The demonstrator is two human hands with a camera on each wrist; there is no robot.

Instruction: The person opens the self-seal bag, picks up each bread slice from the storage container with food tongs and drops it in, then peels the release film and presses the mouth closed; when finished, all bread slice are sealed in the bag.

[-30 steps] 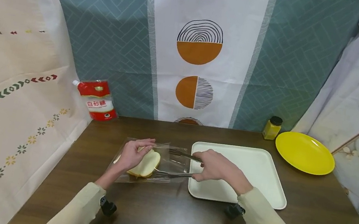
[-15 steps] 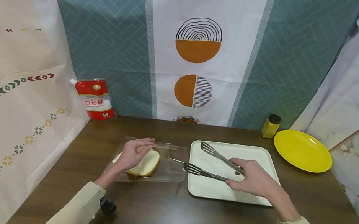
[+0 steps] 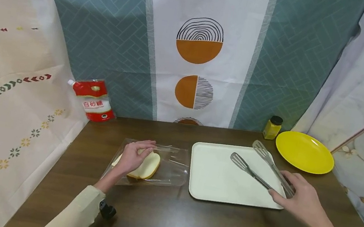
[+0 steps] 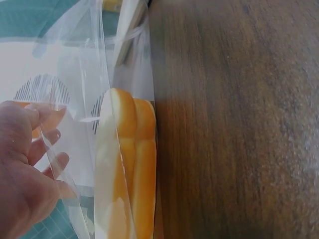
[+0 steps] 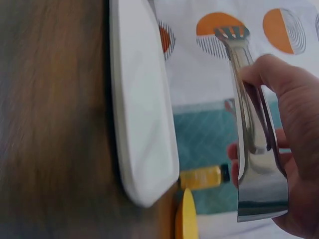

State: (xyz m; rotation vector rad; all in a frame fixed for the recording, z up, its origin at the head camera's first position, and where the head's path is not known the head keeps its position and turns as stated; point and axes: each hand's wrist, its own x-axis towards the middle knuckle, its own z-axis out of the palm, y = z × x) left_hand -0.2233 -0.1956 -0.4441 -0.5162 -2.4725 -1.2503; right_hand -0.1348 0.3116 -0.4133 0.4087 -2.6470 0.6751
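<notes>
My left hand [image 3: 131, 156] pinches the upper film of a clear plastic bag [image 3: 175, 169] at the left of the table. Inside the bag lie bread slices [image 3: 149, 166], pale-faced with golden crusts; the left wrist view shows the stacked crusts [image 4: 144, 169] beside the hand. My right hand [image 3: 304, 200] grips metal tongs [image 3: 277, 171] over the right side of a white tray [image 3: 208, 172]. The arms of the tongs are spread, their slotted ends pointing away and left, with nothing between them. In the right wrist view my thumb lies along one arm.
Behind the tray's right end stand a yellow jar with a black lid [image 3: 272, 128] and a yellow plate [image 3: 305, 152]. A red spouted sugar pouch [image 3: 93, 101] stands at the back left. Patterned cloths [image 3: 197, 104] hang around the table.
My right hand has drawn the tongs out of the bag and carried them right, across the tray. The left hand stays at the bag, and the bread remains inside.
</notes>
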